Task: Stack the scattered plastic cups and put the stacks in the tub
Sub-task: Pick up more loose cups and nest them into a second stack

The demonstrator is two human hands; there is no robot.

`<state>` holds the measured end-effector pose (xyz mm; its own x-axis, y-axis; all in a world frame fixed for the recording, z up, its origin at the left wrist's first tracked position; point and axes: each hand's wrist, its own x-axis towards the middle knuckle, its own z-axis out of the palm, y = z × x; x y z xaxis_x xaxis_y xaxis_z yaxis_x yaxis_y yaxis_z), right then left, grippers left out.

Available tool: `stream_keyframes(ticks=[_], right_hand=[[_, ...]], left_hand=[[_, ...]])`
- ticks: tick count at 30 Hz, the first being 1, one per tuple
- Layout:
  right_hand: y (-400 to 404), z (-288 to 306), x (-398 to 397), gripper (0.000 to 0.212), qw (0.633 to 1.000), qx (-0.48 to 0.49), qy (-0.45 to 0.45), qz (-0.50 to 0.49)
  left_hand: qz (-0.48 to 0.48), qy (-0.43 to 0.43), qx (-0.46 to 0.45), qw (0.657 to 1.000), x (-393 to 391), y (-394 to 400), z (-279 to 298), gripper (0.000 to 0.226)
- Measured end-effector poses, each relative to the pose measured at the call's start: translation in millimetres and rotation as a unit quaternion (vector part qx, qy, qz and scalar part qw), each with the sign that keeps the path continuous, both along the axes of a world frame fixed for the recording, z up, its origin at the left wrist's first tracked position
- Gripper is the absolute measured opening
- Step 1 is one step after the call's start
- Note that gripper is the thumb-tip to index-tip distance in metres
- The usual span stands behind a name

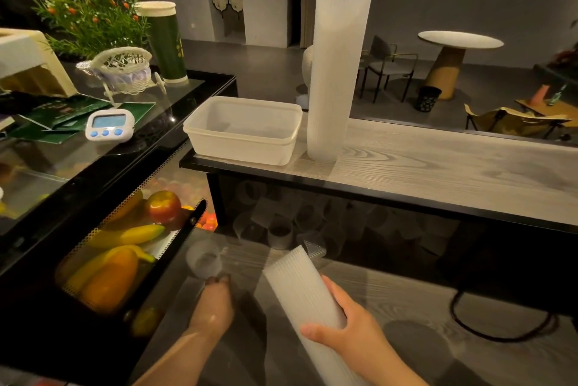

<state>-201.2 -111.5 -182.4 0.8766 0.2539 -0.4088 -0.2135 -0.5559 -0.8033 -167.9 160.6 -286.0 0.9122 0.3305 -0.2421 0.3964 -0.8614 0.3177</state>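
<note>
The right hand [353, 332] is wrapped round a short stack [305, 288] of ribbed plastic cups, thumb on the near side, holding it tilted over the lower shelf [406, 298]. The left hand [215, 301] reaches forward, its fingertips at a single cup [204, 261] on the same shelf — whether it grips it I cannot tell. More loose cups [280, 229] sit in the dim space further back. On the wood-grain counter [438, 166] above, a tall stack [336, 73] stands upright just beside the tub [240, 148]. Left of these, fruit [125, 248] shows in a glass case — beyond, a dim room with a round table [459, 40].
</note>
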Motion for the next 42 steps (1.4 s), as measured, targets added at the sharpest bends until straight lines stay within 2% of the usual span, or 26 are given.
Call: stream_keyframes(ticks=[5,7,8,10,12,16,19,22,28,34,39,42], right_hand=[[-1.0,7.7,-1.3,0.104,1.000,0.014,-0.014,-0.004],[-2.6,10.4,-2.2,0.102,1.000,0.017,-0.019,-0.002],[-3.7,11.5,-2.3,0.102,1.000,0.018,-0.022,-0.002],[-6.9,12.9,-1.9,0.105,1.000,0.018,-0.023,-0.005],[-9.0,14.7,-0.8,0.105,0.999,0.018,-0.026,-0.007],[-9.8,22.4,1.5,0.102,0.999,0.025,-0.039,0.007],[-10.3,28.7,0.4,0.103,0.998,0.021,-0.045,0.024],[-11.3,34.3,-1.6,0.101,0.998,0.014,-0.051,0.039],[-15.6,45.4,-2.9,0.101,0.995,-0.015,-0.075,0.065],[-12.4,52.6,-6.3,0.102,0.994,0.022,-0.101,0.041],[-15.7,53.0,-8.0,0.104,0.993,0.016,-0.115,0.030],[-14.3,50.4,-10.2,0.101,0.992,0.031,-0.121,0.016]], left_hand=[[0.049,-0.047,-0.097,0.993,2.6,11.9,11.2,0.034],[0.095,-0.093,-0.168,0.977,8.5,8.2,22.1,0.040],[0.130,-0.115,-0.238,0.956,10.8,4.3,31.4,0.046],[0.193,-0.148,-0.396,0.885,12.3,-1.6,54.2,0.053],[0.194,-0.162,-0.519,0.817,8.9,-4.8,78.5,0.048],[0.168,-0.156,-0.632,0.740,0.6,-5.2,123.7,0.046],[0.143,-0.177,-0.665,0.712,-5.5,-8.9,152.1,0.044],[0.100,-0.190,-0.651,0.728,-13.5,-14.7,175.1,0.051],[0.049,-0.233,-0.537,0.810,-21.6,-19.0,209.2,0.041],[-0.028,-0.231,-0.475,0.849,-25.0,-35.1,220.0,0.034],[-0.078,-0.193,-0.406,0.890,-22.5,-42.1,223.4,0.031],[-0.136,-0.159,-0.385,0.899,-22.7,-46.7,226.5,0.030]])
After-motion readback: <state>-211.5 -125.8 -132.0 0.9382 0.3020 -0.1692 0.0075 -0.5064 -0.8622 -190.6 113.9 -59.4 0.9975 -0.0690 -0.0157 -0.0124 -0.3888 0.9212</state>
